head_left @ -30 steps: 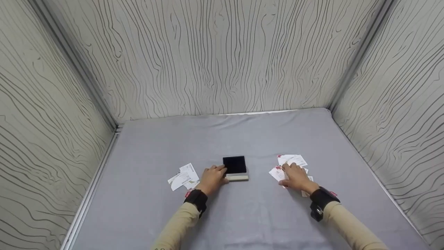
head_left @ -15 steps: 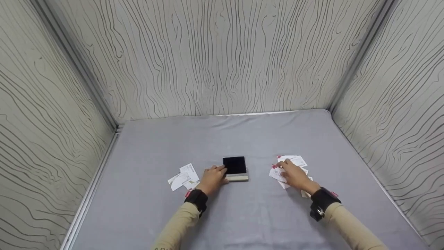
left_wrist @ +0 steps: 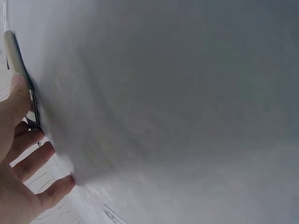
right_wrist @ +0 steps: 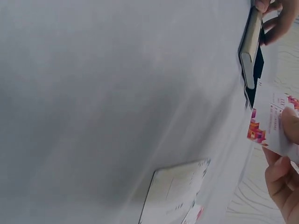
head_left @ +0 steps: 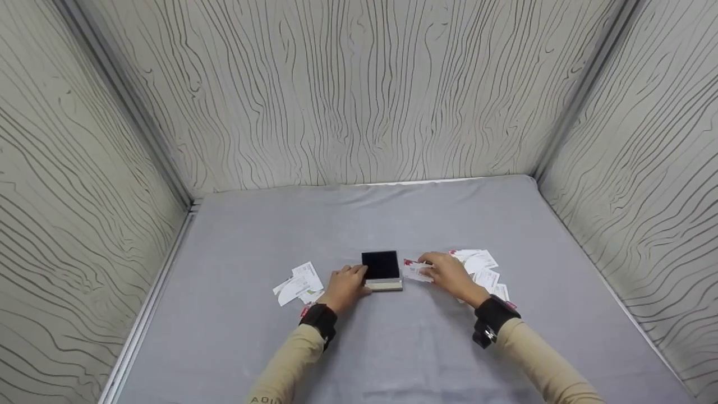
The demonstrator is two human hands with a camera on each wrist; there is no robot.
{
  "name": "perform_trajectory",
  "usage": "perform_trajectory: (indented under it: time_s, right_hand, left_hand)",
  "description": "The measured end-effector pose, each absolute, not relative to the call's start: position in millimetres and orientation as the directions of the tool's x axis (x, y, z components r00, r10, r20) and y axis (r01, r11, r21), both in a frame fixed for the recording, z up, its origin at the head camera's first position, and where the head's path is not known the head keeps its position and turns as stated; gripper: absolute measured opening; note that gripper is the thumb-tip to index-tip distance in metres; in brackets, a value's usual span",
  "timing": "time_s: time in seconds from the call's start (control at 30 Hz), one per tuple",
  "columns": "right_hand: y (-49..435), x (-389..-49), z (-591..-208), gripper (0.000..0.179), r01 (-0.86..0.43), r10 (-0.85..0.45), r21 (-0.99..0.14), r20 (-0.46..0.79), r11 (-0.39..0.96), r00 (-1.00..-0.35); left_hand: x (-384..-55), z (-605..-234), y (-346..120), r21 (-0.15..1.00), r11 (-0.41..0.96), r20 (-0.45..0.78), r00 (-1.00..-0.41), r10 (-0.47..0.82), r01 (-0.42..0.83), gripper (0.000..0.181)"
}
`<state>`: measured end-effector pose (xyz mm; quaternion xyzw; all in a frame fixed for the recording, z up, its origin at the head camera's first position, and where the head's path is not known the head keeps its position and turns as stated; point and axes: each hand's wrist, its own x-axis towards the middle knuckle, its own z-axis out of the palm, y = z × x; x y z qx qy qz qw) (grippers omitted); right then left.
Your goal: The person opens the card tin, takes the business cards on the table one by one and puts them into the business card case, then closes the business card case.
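A flat case (head_left: 381, 266) with a black panel and a pale front strip lies on the cloth; it looks like a card case. My left hand (head_left: 346, 286) grips its left side, thumb (left_wrist: 17, 84) on the pale strip. Just right of the case, my right hand (head_left: 447, 273) pinches a white card (head_left: 415, 270) with a red pattern between thumb and fingers, raised off the cloth in the right wrist view. Behind that hand lies a loose spread of white cards (head_left: 487, 276), partly hidden by it.
More white cards (head_left: 300, 284) lie overlapping to the left of my left hand. Grey cloth (head_left: 269, 230) covers the table. Patterned panels (head_left: 348, 95) enclose it at the back and both sides.
My right hand has picked a card from the right-hand spread and carried it left, close to the case. The left hand has stayed on the case.
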<state>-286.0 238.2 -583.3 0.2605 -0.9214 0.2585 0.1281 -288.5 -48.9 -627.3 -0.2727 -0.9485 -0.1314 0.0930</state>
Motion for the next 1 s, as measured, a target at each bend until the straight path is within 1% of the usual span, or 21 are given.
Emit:
perform_trajectory:
  time_s: [0.17, 0.3, 0.53, 0.87, 1.0]
  right_hand:
    - [222.5, -295.0, -586.3, 0.016, -0.62, -0.441, -0.402, 0.454, 0.674, -0.774]
    - [210.3, -300.3, -586.4, 0.019, -0.633, -0.45, -0.409, 0.459, 0.658, -0.766]
    - [188.8, -305.1, -590.9, 0.019, -0.63, -0.455, -0.444, 0.443, 0.637, -0.773]
    - [170.6, -308.4, -594.7, 0.021, -0.675, -0.483, -0.412, 0.48, 0.613, -0.732]
    - [169.5, -311.4, -597.4, 0.025, -0.658, -0.483, -0.423, 0.454, 0.623, -0.749]
  left_hand:
    - [-291.7, -629.7, -47.1, 0.227, 0.836, 0.199, -0.864, 0.462, 0.499, 0.07]
    - [-292.7, -629.1, -46.0, 0.229, 0.846, 0.187, -0.875, 0.447, 0.481, 0.077]
    - [-288.7, -624.5, -46.0, 0.236, 0.842, 0.215, -0.871, 0.441, 0.484, 0.077]
    - [-287.3, -624.7, -45.1, 0.203, 0.858, 0.222, -0.876, 0.429, 0.472, 0.075]
    - [-288.7, -625.6, -45.6, 0.185, 0.859, 0.237, -0.87, 0.432, 0.477, 0.075]
